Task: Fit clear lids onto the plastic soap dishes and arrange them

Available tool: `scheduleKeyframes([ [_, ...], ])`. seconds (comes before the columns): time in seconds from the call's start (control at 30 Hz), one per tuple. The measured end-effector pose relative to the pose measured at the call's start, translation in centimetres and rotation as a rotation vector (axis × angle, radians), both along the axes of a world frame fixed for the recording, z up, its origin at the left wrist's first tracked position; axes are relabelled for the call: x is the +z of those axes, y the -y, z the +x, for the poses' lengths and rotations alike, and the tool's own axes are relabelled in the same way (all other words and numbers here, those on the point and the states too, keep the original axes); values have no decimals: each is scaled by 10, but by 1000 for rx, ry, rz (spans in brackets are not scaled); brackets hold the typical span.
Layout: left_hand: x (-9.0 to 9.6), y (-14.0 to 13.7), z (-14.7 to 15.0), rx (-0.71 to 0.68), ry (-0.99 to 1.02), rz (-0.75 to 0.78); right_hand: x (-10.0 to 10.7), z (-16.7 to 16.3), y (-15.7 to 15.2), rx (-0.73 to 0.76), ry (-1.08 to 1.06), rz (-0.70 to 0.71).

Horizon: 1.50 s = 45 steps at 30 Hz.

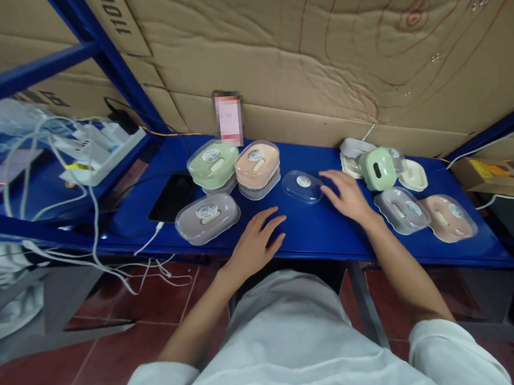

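My left hand (261, 239) hovers over or rests on the front of the blue table (314, 235), fingers spread, holding nothing. My right hand (346, 194) is also open, its fingertips at the right edge of a clear plastic lid (302, 187) with a round sticker; whether they touch it I cannot tell. Left of the lid stand plastic boxes under clear lids: an orange one (258, 164), a green one (214, 165) and a grey one (208, 219). To the right are a grey lidded box (403, 210), a pinkish lidded box (449, 217) and a tilted green piece with a dark slot (378, 169).
A phone (228, 117) leans on the cardboard wall (273, 55). A black phone (171, 197) with a white cable lies at left, near a white tray (111, 147) and tangled cables. Cream pieces (413, 175) sit behind the right-hand boxes; a cardboard box (482, 176) stands far right.
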<state>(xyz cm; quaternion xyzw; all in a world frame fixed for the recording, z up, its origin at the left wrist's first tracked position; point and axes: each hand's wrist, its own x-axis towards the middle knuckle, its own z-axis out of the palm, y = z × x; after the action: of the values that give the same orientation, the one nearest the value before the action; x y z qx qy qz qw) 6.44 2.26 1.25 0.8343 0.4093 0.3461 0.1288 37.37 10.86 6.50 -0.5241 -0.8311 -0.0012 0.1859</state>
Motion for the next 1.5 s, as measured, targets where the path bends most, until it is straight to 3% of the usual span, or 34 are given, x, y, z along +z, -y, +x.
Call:
scheduleKeyframes([
  [0.07, 8, -4, 3, -45, -58, 6, -1, 16, 4, -307, 2, 151],
  [0.13, 15, -11, 10, -79, -130, 8, -8, 34, 2, -593, 37, 210],
  [0.23, 20, -28, 24, -101, -237, 8, -23, 53, -7, -736, 97, 121],
  [0.37, 10, -43, 37, -91, -316, 17, -36, 55, -13, -654, 105, 97],
  [0.53, 1, -31, 29, -36, -323, 35, -35, 29, -7, -203, 120, 60],
  [0.6, 2, -24, 24, -29, -294, 37, -27, 21, -11, -89, 122, 56],
  [0.67, 4, -20, 21, -30, -262, 36, -15, 21, -22, -125, 114, 104],
  [0.77, 5, -18, 21, -24, -242, 45, 2, 36, -49, -397, 108, 157],
  [0.87, 5, -19, 21, -12, -259, 76, 11, 55, -73, -633, 119, 95],
  [0.93, 5, -19, 20, -4, -266, 84, 11, 63, -81, -668, 123, 68],
  [1.0, 5, -18, 20, 1, -258, 71, 9, 65, -79, -606, 124, 91],
  [1.13, 4, -19, 20, 20, -249, 44, -1, 59, -43, -414, 125, 106],
  [1.37, 2, -19, 23, -6, -267, 64, -28, 16, 75, -132, 32, -68],
  [1.43, 4, -17, 23, -86, -281, 96, -23, 9, 86, 5, -24, -108],
  [1.5, 7, -14, 22, -183, -308, 109, -10, 12, 78, 49, -67, -107],
])
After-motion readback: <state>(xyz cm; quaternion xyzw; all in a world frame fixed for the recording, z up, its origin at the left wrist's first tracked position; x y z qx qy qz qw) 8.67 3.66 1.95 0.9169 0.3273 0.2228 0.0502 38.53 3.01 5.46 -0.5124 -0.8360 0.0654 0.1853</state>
